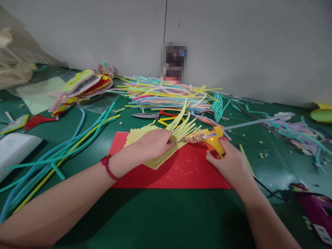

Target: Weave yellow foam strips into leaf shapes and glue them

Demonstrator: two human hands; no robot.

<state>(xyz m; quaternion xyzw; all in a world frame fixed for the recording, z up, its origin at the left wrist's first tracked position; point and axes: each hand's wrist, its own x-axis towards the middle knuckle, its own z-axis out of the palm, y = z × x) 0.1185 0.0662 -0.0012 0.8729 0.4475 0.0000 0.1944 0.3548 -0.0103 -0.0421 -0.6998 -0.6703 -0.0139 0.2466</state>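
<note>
- Fingers of the left hand [153,143] lie curled and pressed down on a fan of yellow pipe cleaners [166,145] at centre frame; the fingertips are tucked out of sight, so whether they pinch a strand is unclear.
- Right hand [229,162] is wrapped round the handle of a yellow glue gun [211,137], its nozzle touching the fan just beside the left hand; the trigger finger is hidden.
- Fan rests on a red mat [186,173] on the green table [166,218].
- Scissors [150,115] lie above the mat, partly covered by loose strands [168,93].
- Purple object [315,207] at lower right is cut off.
</note>
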